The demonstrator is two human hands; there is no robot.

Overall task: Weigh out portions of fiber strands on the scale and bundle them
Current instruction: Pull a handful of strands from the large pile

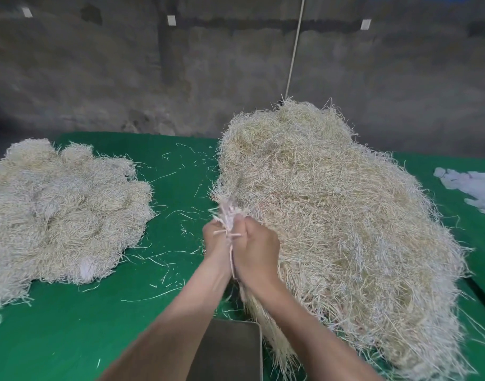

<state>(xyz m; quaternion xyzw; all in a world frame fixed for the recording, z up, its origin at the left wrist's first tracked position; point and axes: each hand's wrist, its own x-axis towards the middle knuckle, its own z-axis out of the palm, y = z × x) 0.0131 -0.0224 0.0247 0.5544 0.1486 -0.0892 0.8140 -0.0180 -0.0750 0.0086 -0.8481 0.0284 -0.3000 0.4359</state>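
Note:
Both my hands hold one portion of pale fiber strands (pixel 230 213) upright above the green table (pixel 71 325). My left hand (pixel 216 240) grips it from the left and my right hand (pixel 256 248) from the right, pressed close together. A thin tie strand (pixel 231 257) crosses the bundle between my hands and hangs down. The bundle's lower end (pixel 266 325) fans out below my right wrist. The scale's grey pan (pixel 230 350) lies under my forearms at the bottom centre.
A big loose heap of fibers (pixel 332 215) fills the right side. A pile of bundled fibers (pixel 62 213) lies at the left. White plastic sheets (pixel 472 185) sit at the right edge. Stray strands dot the cloth; a concrete wall stands behind.

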